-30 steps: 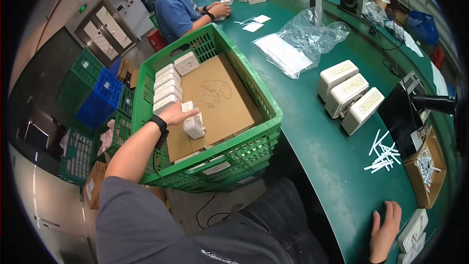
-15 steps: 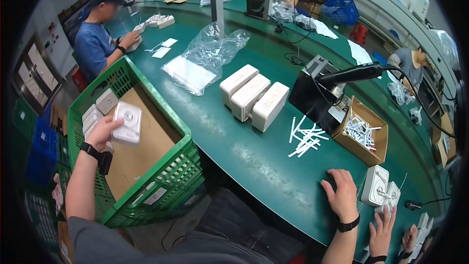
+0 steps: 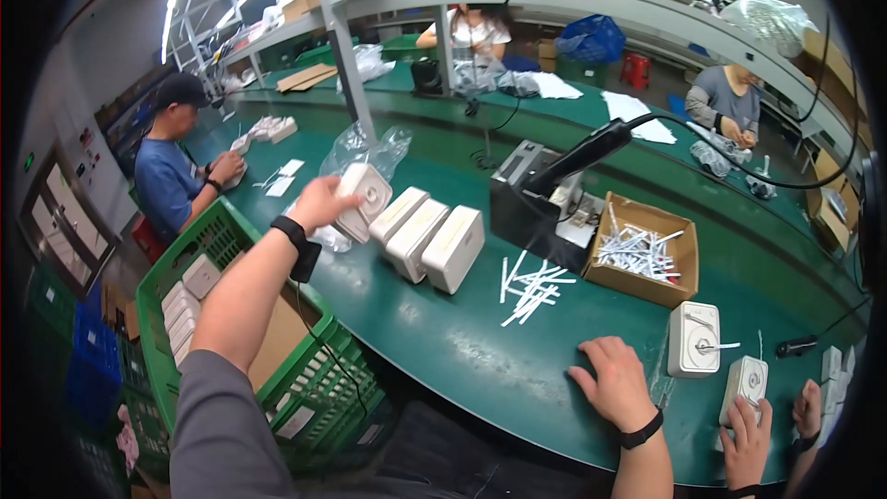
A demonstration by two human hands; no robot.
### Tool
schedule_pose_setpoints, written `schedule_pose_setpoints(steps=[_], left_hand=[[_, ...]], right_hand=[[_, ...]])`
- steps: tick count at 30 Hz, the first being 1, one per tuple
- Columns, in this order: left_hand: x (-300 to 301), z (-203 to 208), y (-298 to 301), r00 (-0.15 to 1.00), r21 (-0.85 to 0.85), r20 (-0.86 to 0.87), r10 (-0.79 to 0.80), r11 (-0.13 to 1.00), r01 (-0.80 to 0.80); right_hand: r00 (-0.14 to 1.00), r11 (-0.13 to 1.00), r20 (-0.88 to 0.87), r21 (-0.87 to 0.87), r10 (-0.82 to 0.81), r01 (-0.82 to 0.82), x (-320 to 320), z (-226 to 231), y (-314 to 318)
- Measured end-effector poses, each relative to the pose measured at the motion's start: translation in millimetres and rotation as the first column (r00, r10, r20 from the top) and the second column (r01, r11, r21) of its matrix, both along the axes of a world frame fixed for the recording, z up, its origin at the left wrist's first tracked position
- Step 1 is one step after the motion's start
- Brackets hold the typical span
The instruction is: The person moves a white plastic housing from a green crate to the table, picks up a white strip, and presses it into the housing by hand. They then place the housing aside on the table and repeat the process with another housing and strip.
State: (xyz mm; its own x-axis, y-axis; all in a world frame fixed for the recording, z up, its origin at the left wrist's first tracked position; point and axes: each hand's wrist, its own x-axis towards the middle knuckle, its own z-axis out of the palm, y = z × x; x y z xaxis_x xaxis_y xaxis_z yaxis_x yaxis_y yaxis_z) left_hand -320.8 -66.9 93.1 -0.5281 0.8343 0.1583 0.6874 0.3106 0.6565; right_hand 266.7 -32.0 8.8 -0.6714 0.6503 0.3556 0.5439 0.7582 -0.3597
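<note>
In my left hand [image 3: 319, 205] I grip a white box-shaped device [image 3: 367, 200] with a round dial on its face. It is held above the table, close to the left end of a row of three similar white devices [image 3: 450, 249] standing on edge. My right hand [image 3: 617, 382] rests on the green table [image 3: 490, 397], fingers loosely apart and holding nothing. Right of it stands another white device [image 3: 693, 337] with a thin white strip sticking out. A co-worker's hand [image 3: 744, 434] touches a further white device [image 3: 747, 379].
A green crate [image 3: 319, 411] with several white devices stands at my left. Loose white strips [image 3: 534, 291] lie before a black machine [image 3: 531, 194] and a cardboard box [image 3: 647, 286] of strips. Clear plastic bags [image 3: 377, 143] lie behind the row. Other people sit around the table.
My left hand has carried the white device up out of the crate and over the table beside the row. The view has tilted up. At the right, the two white devices now stand farther apart.
</note>
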Motion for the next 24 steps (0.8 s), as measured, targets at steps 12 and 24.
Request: schedule_pose_setpoints(steps=[12,24], left_hand=[[-5,-20,-28,0.993,-0.027,0.044,-0.111,0.993,0.113],[13,-34,-46,0.924,-0.213,0.378,-0.053,0.967,0.142]], right_hand=[[0.999,0.999,0.031,-0.031,0.033,-0.032,2,-1,2],[0.999,0.993,0.022,-0.113,-0.041,0.043,-9,11,-1]])
